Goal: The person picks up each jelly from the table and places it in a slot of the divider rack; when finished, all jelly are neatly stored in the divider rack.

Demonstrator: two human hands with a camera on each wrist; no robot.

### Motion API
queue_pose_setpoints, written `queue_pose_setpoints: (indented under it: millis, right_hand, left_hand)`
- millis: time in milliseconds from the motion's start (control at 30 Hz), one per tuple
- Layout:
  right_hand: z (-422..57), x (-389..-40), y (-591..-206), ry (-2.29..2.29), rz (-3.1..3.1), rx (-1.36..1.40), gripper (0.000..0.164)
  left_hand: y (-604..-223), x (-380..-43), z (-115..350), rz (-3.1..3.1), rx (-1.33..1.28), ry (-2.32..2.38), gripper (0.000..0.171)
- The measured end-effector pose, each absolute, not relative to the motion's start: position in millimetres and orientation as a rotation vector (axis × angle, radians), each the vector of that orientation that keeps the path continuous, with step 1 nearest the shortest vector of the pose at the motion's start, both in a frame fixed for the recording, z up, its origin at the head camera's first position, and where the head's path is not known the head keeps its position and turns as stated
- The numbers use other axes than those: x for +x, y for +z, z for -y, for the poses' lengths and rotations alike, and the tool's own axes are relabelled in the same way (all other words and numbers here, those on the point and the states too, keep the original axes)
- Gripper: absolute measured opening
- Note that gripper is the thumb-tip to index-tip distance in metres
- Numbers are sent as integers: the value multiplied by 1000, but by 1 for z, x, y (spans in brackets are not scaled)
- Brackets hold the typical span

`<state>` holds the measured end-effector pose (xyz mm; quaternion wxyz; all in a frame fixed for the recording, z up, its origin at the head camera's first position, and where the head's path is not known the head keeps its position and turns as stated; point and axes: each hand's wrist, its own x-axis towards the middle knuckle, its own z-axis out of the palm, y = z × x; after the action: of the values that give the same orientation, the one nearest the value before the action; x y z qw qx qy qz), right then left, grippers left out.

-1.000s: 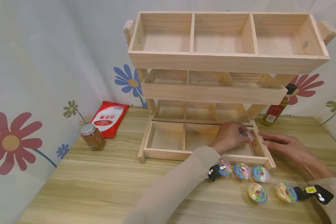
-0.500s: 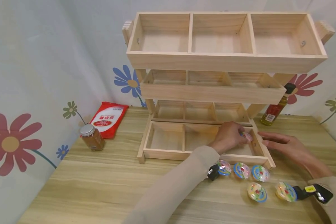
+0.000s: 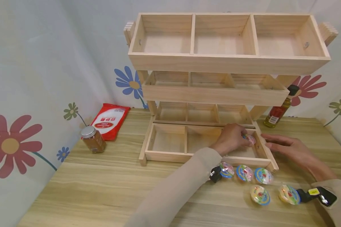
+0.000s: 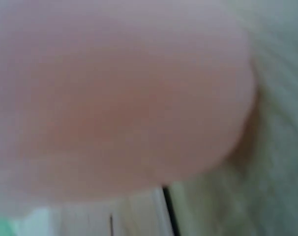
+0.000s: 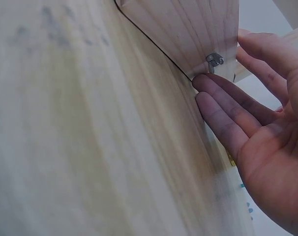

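Note:
My left hand point(image 3: 231, 137) reaches into the right compartment of the bottom tier of a wooden rack point(image 3: 227, 63). It pinches a small jelly cup point(image 3: 249, 138) with a foil lid, tilted near the compartment's right wall. Blurred skin of that hand point(image 4: 124, 108) fills most of the left wrist view, hiding the cup there. My right hand point(image 3: 291, 148) is outside the rack's right side, fingers fairly straight. In the right wrist view, its fingertips point(image 5: 203, 98) are against or close to the wooden side panel point(image 5: 188, 34), below a metal screw.
Several more jelly cups point(image 3: 245, 173) lie on the table in front of the rack. To the left are a silver-lidded jar point(image 3: 93, 140) and a red-and-white bag point(image 3: 110, 121). An oil bottle point(image 3: 278, 112) stands behind the rack's right leg. A flowered curtain point(image 3: 59, 56) hangs behind.

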<state>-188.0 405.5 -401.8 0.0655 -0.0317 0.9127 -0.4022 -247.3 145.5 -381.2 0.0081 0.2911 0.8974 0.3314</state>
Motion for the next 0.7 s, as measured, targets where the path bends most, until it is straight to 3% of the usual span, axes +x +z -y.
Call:
queue_pose_setpoints:
  millis: [333, 700]
  right_hand:
    - [-405, -187, -403, -1205, -2763, -100, 57]
    - [-404, -188, -402, -1216, -2748, -93, 59]
  left_hand:
    - [-381, -246, -131, -2622, 850, 1281, 47]
    - [-369, -234, -104, -2496, 867, 1421, 47]
